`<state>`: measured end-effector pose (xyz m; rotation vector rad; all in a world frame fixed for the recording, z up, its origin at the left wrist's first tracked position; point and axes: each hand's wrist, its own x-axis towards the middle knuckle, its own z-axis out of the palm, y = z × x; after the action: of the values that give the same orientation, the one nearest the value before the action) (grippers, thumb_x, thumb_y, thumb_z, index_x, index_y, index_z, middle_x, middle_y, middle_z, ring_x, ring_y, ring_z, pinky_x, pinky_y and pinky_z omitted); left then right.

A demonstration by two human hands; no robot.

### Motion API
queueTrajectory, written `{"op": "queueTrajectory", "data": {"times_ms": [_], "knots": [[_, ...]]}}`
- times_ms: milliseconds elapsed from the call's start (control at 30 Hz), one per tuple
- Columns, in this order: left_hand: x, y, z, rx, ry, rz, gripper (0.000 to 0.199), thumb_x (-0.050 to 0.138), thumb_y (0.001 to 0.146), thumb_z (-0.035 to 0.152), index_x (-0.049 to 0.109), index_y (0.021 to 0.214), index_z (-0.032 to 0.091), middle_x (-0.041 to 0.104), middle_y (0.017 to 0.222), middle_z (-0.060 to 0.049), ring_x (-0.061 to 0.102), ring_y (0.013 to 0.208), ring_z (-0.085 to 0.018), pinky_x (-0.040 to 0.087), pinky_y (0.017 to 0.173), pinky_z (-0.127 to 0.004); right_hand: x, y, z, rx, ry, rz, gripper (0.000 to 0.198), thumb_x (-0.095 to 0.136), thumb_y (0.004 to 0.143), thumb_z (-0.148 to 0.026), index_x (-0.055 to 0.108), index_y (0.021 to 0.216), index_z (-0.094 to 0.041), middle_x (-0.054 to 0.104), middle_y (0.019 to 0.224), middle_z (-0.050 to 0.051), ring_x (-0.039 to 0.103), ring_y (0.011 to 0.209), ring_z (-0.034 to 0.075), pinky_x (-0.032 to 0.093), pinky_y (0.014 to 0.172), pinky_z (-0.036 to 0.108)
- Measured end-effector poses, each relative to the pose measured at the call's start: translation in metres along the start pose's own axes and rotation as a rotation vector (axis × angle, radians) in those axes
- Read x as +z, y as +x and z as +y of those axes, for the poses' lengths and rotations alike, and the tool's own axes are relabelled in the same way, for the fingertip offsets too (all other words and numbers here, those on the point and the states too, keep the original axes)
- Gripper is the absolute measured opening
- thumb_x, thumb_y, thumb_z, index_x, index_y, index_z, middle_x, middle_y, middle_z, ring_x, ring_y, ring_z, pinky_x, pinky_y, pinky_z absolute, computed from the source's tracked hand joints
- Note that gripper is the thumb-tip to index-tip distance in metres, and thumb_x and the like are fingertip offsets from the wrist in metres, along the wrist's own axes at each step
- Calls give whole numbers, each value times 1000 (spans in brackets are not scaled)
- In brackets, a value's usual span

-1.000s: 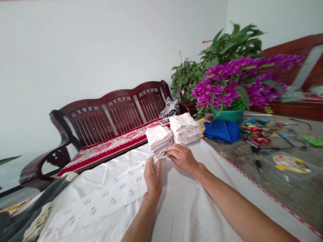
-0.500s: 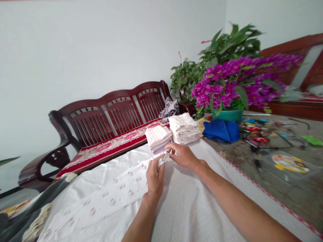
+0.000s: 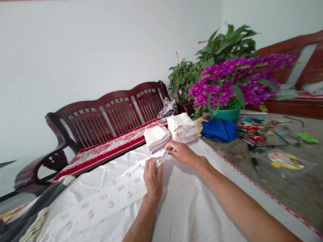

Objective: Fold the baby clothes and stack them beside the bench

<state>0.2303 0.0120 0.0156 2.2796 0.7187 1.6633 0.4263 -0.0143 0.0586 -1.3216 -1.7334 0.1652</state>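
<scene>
A long white cloth with small brownish prints lies spread toward the lower left, its far right end bunched into gathered layers between my hands. My left hand is closed around that bunched end, thumb on the near side. At the cloth's upper edge, the fingers of my right hand pinch the layers; the fingertips are partly hidden. Just beyond my hands sits a folded stack of striped cloth, and to its right a taller stack of folded white cloths. Everything rests on a white sheet with a red-checked edge.
A blue cloth item, a green pot of purple flowers, cables and a clear plastic box occupy the table on the right. Behind stands a dark wooden bench with a red runner. Dark fabric lies at lower left.
My right fingers have closed down onto the cloth's edge, and the bunched end is stretched slightly between both hands. The view has shifted a little.
</scene>
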Motion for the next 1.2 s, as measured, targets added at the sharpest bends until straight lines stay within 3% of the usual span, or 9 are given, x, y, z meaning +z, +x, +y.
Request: {"op": "queueTrajectory", "data": {"times_ms": [167,300,400,500,633,733,867,1000,1200], "knots": [[4,-3,2,-3,16,-25,17,54,97,26,66,109,22,65,95,-5,62,91,-18,51,82,-30,1,1,-2,-5,31,29,10,63,89,-19,69,96,-22,69,95,2,62,82,16,45,75,27],[8,-5,3,13,-24,-56,18,55,96,22,65,111,22,66,97,-5,63,92,-18,51,84,-29,-4,-1,-11,9,-137,39,15,61,88,-16,69,98,-24,68,104,3,63,85,16,43,74,26],[9,-5,2,2,-40,-58,19,55,96,22,66,111,22,66,97,-5,63,93,-18,52,85,-29,-7,-3,-17,131,-163,-21,13,61,88,-20,68,96,-26,69,81,-1,63,70,14,41,65,24],[9,-4,3,-21,-37,-72,19,56,95,21,68,109,22,66,95,-5,64,92,-18,52,84,-29,-6,-1,-17,355,71,-97,13,60,85,-20,65,95,-26,64,61,-5,59,51,11,39,53,21],[12,-6,3,-26,-38,-122,23,56,92,18,68,111,23,67,95,-4,65,89,-18,53,82,-29,-2,3,-16,678,515,-152,17,63,80,-26,61,97,-22,71,71,0,67,57,15,46,50,21],[17,-8,2,-20,-34,-168,30,56,91,15,67,117,24,68,99,-5,67,91,-17,55,81,-28,5,2,-12,750,651,-147,24,64,80,-37,58,98,-22,70,74,0,68,61,16,50,51,24],[23,-11,8,-20,-49,-331,33,58,90,14,68,119,25,71,103,-4,69,92,-17,56,83,-28,23,-4,10,696,369,36,36,69,71,-25,56,105,-24,61,68,-6,59,56,14,42,49,22],[18,-10,11,-50,-92,-552,22,57,94,22,73,107,27,75,99,-3,71,91,-17,57,85,-29,34,-12,34,633,-14,48,32,59,74,-15,59,104,-23,61,71,-3,59,65,17,39,58,25],[-15,-4,-32,-78,112,-476,24,53,96,23,73,109,24,75,106,-6,71,99,-20,56,91,-35,40,-20,31,507,-315,-20,33,45,89,-12,55,119,-21,70,105,10,65,93,24,42,74,30]]}}
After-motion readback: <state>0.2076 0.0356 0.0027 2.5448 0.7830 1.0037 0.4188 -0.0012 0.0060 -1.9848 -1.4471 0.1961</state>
